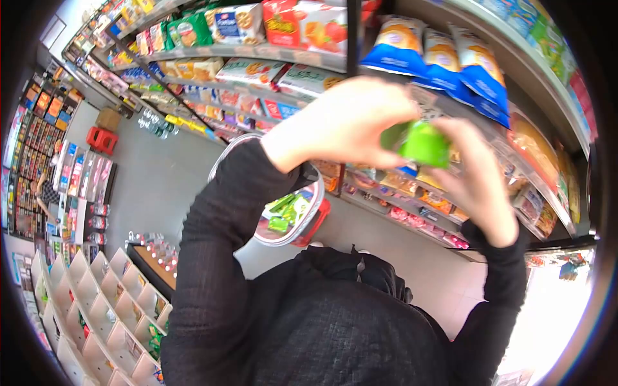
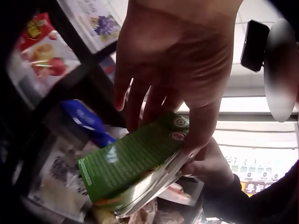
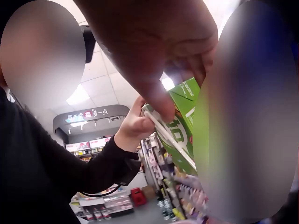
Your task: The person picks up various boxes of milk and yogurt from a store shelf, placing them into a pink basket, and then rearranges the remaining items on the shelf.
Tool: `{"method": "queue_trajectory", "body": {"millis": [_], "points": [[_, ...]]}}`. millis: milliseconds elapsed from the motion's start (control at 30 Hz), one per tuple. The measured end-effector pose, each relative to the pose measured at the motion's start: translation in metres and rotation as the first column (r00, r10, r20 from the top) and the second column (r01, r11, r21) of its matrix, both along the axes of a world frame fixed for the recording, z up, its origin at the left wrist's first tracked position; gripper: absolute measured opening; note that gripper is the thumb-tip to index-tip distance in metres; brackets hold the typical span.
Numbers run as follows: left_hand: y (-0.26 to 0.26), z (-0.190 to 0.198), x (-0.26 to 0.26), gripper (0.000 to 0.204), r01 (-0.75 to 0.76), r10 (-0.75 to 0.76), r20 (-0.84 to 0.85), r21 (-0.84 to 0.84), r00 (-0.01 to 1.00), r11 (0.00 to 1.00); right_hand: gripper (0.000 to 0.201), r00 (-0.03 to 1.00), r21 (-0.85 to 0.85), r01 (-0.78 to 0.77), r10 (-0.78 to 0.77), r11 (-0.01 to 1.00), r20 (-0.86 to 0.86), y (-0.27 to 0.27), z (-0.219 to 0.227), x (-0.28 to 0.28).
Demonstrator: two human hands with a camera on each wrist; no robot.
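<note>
Both hands are raised in front of the shelves, with a small green printed carton between them. My left hand holds it from the left, thumb and fingers on either side. The carton shows lines of small print on one green side and a pale edge along another. My right hand grips its other end. In the right wrist view, the right hand has its thumb against the carton, beside a thin white strip. The left hand pinches near the strip's upper end.
A round white-rimmed basket with green packets inside stands below the left forearm, by a red stool. Snack shelves run ahead, with blue-and-white bags close above the hands. A pale divided rack stands at lower left.
</note>
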State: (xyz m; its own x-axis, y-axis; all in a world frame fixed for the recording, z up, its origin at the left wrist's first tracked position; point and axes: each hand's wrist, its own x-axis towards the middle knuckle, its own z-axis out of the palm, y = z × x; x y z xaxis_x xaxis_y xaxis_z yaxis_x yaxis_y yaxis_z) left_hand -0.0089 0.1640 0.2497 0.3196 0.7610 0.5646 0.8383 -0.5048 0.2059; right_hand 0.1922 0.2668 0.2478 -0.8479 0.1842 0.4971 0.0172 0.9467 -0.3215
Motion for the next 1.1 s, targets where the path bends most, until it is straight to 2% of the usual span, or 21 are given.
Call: {"method": "queue_trajectory", "body": {"millis": [133,233,300,367,400,433,500,533,567,633,700,767,800,833,867,900,967,1000,1033,1067,1100], "points": [[-0.076,-0.106,-0.063,0.048,-0.066,0.198,0.315,-0.385,0.928,0.921,0.050,0.962,-0.298,-0.196,0.243,0.934,0.128,-0.039,-0.097,-0.079],[-0.134,-0.163,-0.097,0.054,-0.122,0.456,0.464,-0.587,0.760,0.800,0.054,0.912,-0.516,-0.248,0.377,0.820,0.160,-0.071,-0.171,-0.139],[-0.168,-0.225,-0.122,0.055,-0.131,0.605,0.535,-0.675,0.589,0.726,0.063,0.963,-0.702,-0.118,0.254,0.703,0.093,-0.102,-0.234,-0.171],[-0.201,-0.283,-0.141,0.051,-0.153,0.738,0.541,-0.755,0.402,0.637,0.069,0.960,-0.757,0.029,0.192,0.653,0.202,-0.130,-0.305,-0.192],[-0.214,-0.302,-0.149,0.044,-0.039,0.784,0.557,-0.808,0.275,0.588,0.065,0.892,-0.891,0.147,0.331,0.430,0.307,-0.140,-0.318,-0.201],[-0.223,-0.314,-0.155,0.044,-0.036,0.786,0.555,-0.811,0.274,0.585,0.062,0.799,-0.935,0.299,0.484,0.192,0.355,-0.149,-0.328,-0.209],[-0.235,-0.336,-0.162,0.036,0.096,0.821,0.562,-0.816,-0.098,0.570,0.053,0.812,-0.922,0.365,0.528,-0.126,0.249,-0.167,-0.347,-0.212],[-0.240,-0.356,-0.165,0.025,0.118,0.814,0.549,-0.811,-0.189,0.573,0.046,0.792,-0.928,0.371,0.535,-0.039,0.294,-0.172,-0.384,-0.215],[-0.243,-0.370,-0.170,0.025,0.129,0.815,0.547,-0.809,-0.189,0.573,0.046,0.792,-0.924,0.379,0.530,-0.041,0.301,-0.174,-0.382,-0.219],[-0.242,-0.384,-0.181,0.019,0.149,0.860,0.487,-0.849,-0.151,0.507,0.043,0.743,-0.852,0.519,0.533,-0.074,0.406,-0.175,-0.379,-0.226],[-0.231,-0.382,-0.190,0.020,0.085,0.871,0.483,-0.868,-0.093,0.490,0.048,0.759,-0.862,0.498,0.527,-0.095,0.381,-0.174,-0.376,-0.237],[-0.216,-0.385,-0.207,0.020,0.017,0.880,0.474,-0.880,-0.035,0.475,0.056,0.850,-0.908,0.411,0.391,-0.077,0.352,-0.175,-0.382,-0.246],[-0.208,-0.386,-0.220,0.021,-0.021,0.889,0.457,-0.889,-0.012,0.457,0.063,0.838,-0.902,0.431,0.366,0.009,0.404,-0.173,-0.385,-0.253],[-0.200,-0.389,-0.231,0.022,-0.061,0.898,0.441,-0.896,0.013,0.441,0.063,0.842,-0.901,0.433,0.354,0.007,0.408,-0.174,-0.387,-0.258],[-0.190,-0.393,-0.237,0.024,-0.066,0.879,0.473,-0.880,-0.059,0.470,0.066,0.865,-0.902,0.418,0.256,0.109,0.432,-0.174,-0.389,-0.264],[-0.184,-0.395,-0.241,0.024,-0.062,0.875,0.481,-0.876,-0.047,0.478,0.068,0.884,-0.888,0.407,0.153,0.214,0.442,-0.172,-0.391,-0.271],[-0.173,-0.398,-0.248,0.027,0.075,0.832,0.491,-0.849,-0.260,0.524,0.066,0.892,-0.881,0.408,0.102,0.239,0.441,-0.169,-0.374,-0.285],[-0.170,-0.399,-0.244,0.026,0.070,0.810,0.487,-0.843,-0.327,0.534,0.062,0.894,-0.883,0.430,0.051,0.190,0.446,-0.167,-0.371,-0.291],[-0.169,-0.402,-0.239,0.026,0.071,0.811,0.491,-0.840,-0.317,0.537,0.059,0.892,-0.884,0.446,0.004,0.139,0.451,-0.164,-0.370,-0.295],[-0.170,-0.407,-0.233,0.024,0.085,0.780,0.451,-0.841,-0.434,0.534,0.073,0.834,-0.816,0.530,0.031,0.229,0.551,-0.157,-0.381,-0.301],[-0.170,-0.411,-0.229,0.022,0.098,0.737,0.403,-0.841,-0.543,0.531,0.073,0.839,-0.820,0.525,0.024,0.229,0.543,-0.152,-0.391,-0.303]]}}
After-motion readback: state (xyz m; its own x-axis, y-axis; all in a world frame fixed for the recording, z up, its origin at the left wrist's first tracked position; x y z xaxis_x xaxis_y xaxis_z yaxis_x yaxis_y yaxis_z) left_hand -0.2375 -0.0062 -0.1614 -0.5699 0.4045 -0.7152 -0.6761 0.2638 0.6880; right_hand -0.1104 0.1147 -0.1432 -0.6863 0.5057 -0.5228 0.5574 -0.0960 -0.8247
